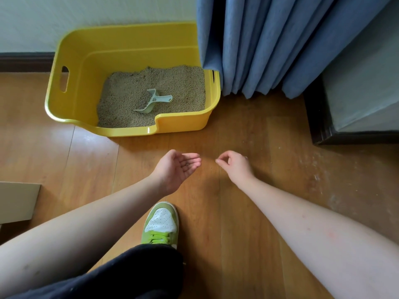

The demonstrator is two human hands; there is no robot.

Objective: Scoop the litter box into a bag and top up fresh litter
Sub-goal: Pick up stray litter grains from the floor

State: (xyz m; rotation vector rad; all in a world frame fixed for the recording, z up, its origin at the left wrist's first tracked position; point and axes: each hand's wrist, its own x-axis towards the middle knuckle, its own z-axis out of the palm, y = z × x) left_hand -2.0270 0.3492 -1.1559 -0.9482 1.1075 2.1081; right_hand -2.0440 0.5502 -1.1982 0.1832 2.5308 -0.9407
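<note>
A yellow litter box (71, 67) stands on the wooden floor against the wall. Tan litter (129, 89) fills its right part, and a pale green scoop (154, 101) lies in the litter. In front of the box, above the floor, my left hand (178, 169) is cupped palm up with a few litter grains (187, 164) in the palm. My right hand (234, 165) hovers just to the right of it, thumb and forefinger pinched together; whether a grain sits between them is too small to tell. No bag is in view.
A blue curtain (269, 44) hangs over the box's right rear corner. A dark-framed piece of furniture (319, 126) stands at the right. A cardboard piece (17, 203) lies at the left edge. My green and white shoe (160, 223) rests on the floor.
</note>
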